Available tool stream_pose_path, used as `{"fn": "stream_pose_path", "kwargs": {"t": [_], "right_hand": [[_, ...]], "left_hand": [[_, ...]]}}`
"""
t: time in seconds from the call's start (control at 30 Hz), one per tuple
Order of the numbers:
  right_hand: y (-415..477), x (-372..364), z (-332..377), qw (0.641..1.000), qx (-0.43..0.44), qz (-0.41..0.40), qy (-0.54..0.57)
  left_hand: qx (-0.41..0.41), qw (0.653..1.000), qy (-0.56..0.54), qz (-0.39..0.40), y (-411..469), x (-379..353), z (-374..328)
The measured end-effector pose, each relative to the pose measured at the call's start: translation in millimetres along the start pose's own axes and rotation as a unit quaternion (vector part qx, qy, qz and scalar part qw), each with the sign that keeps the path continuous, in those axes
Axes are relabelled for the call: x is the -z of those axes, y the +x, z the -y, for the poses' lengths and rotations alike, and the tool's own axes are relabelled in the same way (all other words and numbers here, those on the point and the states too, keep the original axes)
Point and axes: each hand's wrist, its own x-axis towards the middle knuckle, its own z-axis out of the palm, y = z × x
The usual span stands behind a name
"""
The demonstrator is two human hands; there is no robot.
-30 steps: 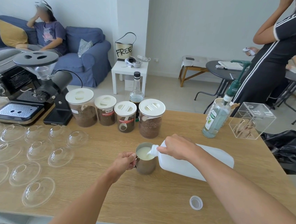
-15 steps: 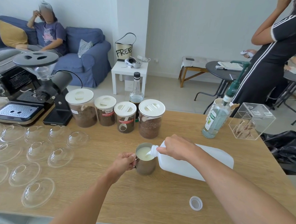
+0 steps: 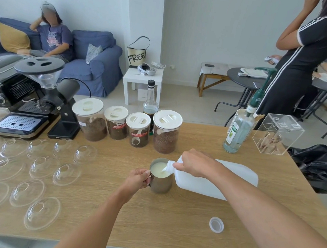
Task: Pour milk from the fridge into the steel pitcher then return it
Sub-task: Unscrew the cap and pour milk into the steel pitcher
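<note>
Milk jug (image 3: 213, 183), head view: tipped over the worktop (image 3: 92, 213), spout at the rim of the steel pitcher (image 3: 161, 186); right hand (image 3: 194, 163) grasps its neck, left hand (image 3: 137, 178) clasps the pitcher handle. Pose unchanged from a moment ago; pitcher looks nearly full, pour likely ending.

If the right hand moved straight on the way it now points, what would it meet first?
Most likely the rim of the steel pitcher, just beyond the milk jug neck that the right hand grips; height above the rim is unclear.
</note>
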Motion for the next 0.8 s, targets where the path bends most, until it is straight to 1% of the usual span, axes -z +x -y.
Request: {"fn": "stream_pose_path", "kwargs": {"t": [0.8], "right_hand": [[-0.2,0.3,1.0,1.000,0.005,-0.002,0.008]], "left_hand": [[-0.002,1.000,0.008,0.002,-3.0,0.4,-2.1]]}}
